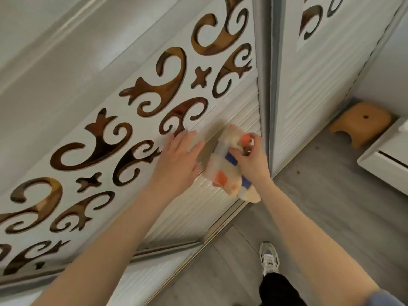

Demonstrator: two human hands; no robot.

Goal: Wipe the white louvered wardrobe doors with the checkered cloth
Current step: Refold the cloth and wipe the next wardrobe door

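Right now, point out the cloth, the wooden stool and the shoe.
cloth [221,167]: head view, a pale check in the middle of the bunched fabric.
wooden stool [359,124]: head view, its flat top, just below the small hole.
shoe [269,259]: head view, the laced upper.

Forearms extended — left hand open and flat, right hand, grip curled round checkered cloth

I see the cloth against the door panel. Just left of the cloth, my left hand lies on the panel. My right hand grips the cloth's right edge. Well right of the cloth, a stool sits on the floor.
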